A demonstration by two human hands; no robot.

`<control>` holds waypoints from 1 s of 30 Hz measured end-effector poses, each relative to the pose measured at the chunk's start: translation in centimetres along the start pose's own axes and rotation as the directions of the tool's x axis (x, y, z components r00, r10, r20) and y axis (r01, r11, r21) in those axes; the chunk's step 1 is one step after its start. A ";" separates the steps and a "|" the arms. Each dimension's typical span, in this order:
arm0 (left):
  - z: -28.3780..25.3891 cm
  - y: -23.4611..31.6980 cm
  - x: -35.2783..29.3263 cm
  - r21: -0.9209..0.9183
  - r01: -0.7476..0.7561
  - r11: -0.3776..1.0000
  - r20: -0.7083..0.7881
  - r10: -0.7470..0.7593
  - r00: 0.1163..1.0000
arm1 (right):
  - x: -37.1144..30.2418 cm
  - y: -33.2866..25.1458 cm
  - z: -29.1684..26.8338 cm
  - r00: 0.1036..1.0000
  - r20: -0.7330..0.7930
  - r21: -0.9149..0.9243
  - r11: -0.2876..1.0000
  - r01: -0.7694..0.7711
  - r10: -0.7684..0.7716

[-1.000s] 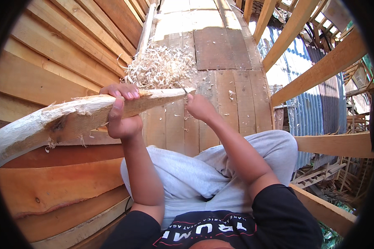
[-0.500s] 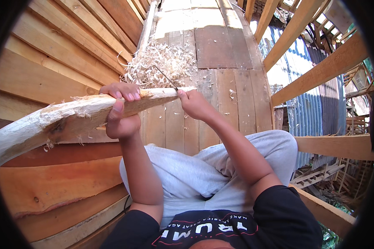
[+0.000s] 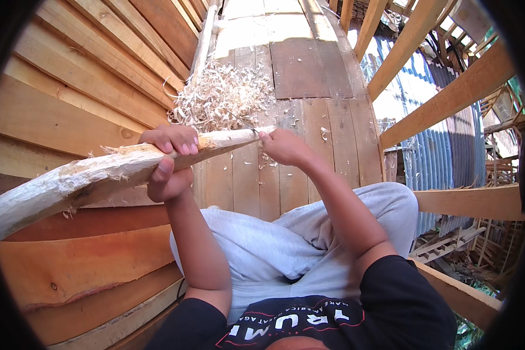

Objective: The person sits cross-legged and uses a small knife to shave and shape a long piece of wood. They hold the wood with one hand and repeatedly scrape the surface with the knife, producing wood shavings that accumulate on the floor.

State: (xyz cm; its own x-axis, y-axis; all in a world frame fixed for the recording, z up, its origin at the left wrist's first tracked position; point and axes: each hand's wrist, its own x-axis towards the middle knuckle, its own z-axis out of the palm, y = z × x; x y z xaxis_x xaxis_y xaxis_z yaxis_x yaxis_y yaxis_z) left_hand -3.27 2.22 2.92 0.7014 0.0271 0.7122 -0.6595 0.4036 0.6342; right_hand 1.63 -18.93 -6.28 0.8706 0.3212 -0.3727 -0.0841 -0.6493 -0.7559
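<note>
A long, curved piece of pale wood (image 3: 70, 182) slants from the left edge toward the middle, thick at the left and narrowing to a point. My left hand (image 3: 172, 150) is closed around its middle, fingers over the top and thumb on the near side. Close to the narrow end, my right hand (image 3: 283, 146) grips a knife, whose thin dark blade (image 3: 239, 119) points up and left across the wood. The handle is hidden inside my fist. Rough fibres stick up along the wood's upper edge.
A heap of curled wood shavings (image 3: 224, 93) lies on the plank floor (image 3: 297, 175) beyond the wood. Stacked boards (image 3: 70, 105) form a wall at the left. Wooden rails (image 3: 449, 93) run along the right, with corrugated metal sheets (image 3: 429, 151) outside them.
My right hand and the knife have slid slightly right and down, toward the narrow end of the wood. My left hand keeps its hold, and the wood has shifted a little.
</note>
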 end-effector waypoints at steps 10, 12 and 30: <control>0.6 -0.3 0.1 -0.032 0.008 0.999 0.022 -0.007 1.000 | 1.7 3.3 0.8 0.992 -0.012 0.051 0.991 -0.125 0.126; 1.0 -0.1 0.2 0.012 0.005 1.000 0.000 -0.005 1.000 | -0.4 -0.3 1.3 0.995 -0.093 0.024 0.999 0.044 -0.042; 1.2 -0.3 0.5 -0.004 0.015 1.000 -0.132 -0.015 0.991 | 2.6 3.9 1.3 0.952 0.025 0.244 0.922 -0.302 0.305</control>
State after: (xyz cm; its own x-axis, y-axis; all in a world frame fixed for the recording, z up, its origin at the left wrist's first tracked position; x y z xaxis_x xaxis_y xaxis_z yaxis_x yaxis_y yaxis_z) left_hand -3.00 1.03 3.45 0.7407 0.1413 0.6568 -0.6481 0.4076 0.6433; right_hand 2.92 -19.69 -10.90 0.7909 0.1251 -0.5990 -0.4585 -0.5272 -0.7155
